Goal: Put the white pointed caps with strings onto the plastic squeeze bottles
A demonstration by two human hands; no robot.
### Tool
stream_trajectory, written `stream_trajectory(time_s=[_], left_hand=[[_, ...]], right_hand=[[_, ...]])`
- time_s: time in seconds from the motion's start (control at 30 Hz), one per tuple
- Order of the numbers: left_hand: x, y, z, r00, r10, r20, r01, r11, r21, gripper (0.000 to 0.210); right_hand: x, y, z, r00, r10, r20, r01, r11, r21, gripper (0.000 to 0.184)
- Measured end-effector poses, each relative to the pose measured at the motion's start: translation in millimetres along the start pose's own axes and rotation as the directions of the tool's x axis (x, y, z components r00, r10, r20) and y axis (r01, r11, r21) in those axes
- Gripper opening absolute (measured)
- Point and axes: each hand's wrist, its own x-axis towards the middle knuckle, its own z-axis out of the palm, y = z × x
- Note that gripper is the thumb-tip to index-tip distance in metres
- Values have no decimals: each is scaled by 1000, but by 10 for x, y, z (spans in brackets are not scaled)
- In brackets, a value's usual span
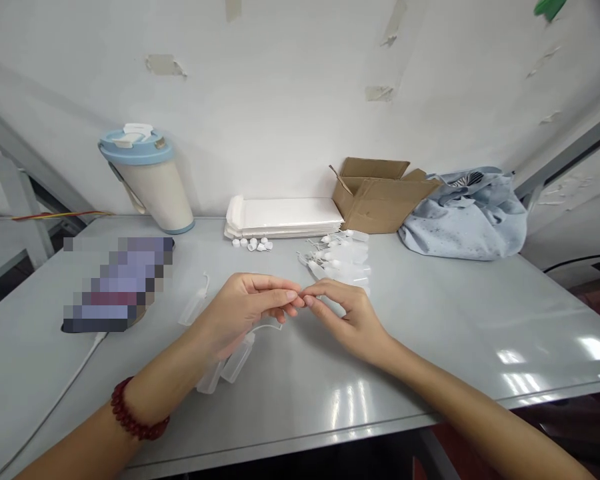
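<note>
My left hand (pixel 253 303) and my right hand (pixel 347 310) meet at the fingertips over the middle of the table. Both are closed in a pinch; anything between the fingers is too small or hidden to make out. Under my left hand lie small translucent plastic bottles (pixel 239 359) with thin curved tubes, partly covered by the wrist. One more such bottle (pixel 193 307) lies to the left of that hand. Beyond my right hand is a pile of similar bottles (pixel 347 253), partly hidden by it. Several small white caps (pixel 253 245) sit behind my left hand.
A stack of flat white boxes (pixel 290 213) and an open cardboard box (pixel 380 200) stand against the wall. A blue-grey cloth bundle (pixel 465 217) lies at right. On the left are a lidded tumbler (pixel 155 187) and a blurred-out phone (pixel 125 280) with a charging cable (pixel 65 393).
</note>
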Motion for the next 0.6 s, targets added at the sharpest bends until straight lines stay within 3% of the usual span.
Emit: stream_trajectory(time_s=[0.17,0.33,0.6], left_hand=[[-1,-24,5,1000,-10,30,9,999,39,10],[-9,-36,31,997,71,20,-73,981,179,11],[-22,-51,25,993,35,109,-73,924,374,19]], right_hand=[[0,-15,-6,999,53,5,-53,998,40,18],[-3,16,2,995,96,9,-96,995,25,19],[-28,75,28,997,-76,-32,68,977,-202,21]])
